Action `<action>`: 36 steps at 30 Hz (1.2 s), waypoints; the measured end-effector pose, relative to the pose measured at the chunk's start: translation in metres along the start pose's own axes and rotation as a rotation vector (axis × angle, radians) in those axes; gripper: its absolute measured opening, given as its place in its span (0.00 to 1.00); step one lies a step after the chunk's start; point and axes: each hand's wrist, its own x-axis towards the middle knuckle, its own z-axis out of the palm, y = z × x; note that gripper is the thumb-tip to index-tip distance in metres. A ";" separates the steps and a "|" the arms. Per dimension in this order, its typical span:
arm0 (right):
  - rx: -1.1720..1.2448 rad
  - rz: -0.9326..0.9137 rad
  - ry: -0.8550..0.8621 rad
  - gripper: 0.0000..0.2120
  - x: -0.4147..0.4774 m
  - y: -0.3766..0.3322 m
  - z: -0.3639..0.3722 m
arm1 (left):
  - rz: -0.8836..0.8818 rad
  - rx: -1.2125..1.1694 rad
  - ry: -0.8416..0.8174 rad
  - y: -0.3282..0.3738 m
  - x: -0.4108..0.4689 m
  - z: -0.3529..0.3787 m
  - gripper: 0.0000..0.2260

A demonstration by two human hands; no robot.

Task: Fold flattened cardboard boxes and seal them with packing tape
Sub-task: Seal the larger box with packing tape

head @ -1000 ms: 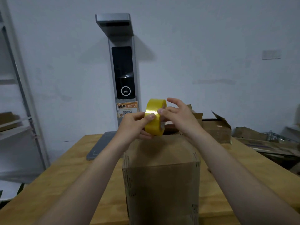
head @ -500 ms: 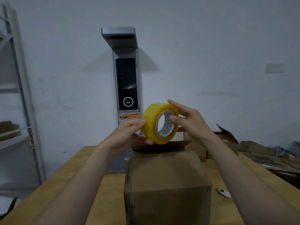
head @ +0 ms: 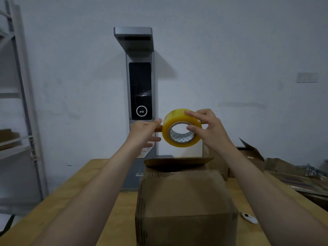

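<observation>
Since a moment ago we have turned the tape roll (head: 182, 127) so its hollow core faces us more squarely. Nearest us, the cardboard box (head: 184, 201) stands on the wooden table (head: 85, 189), its far flap slightly raised; a small white object (head: 249, 218) lies just right of it. Above the box's far end, our right hand (head: 211, 130) grips the roll, thumb inside the core, fingers curled over the top. Our left hand (head: 145, 133) reaches with fingers nearly straight, tips touching the roll's left edge. Behind stand a grey scanner tower (head: 140, 89) and opened boxes (head: 248, 157).
</observation>
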 end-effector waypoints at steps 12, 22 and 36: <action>-0.126 -0.145 0.042 0.23 -0.007 0.010 0.002 | -0.114 -0.133 -0.033 0.000 0.020 0.010 0.09; -0.131 -0.209 0.056 0.23 -0.013 0.013 0.004 | 0.010 -0.064 -0.027 -0.003 0.018 0.015 0.08; -0.078 -0.202 0.075 0.22 -0.018 0.007 -0.001 | 0.309 0.221 -0.104 0.005 0.006 0.014 0.18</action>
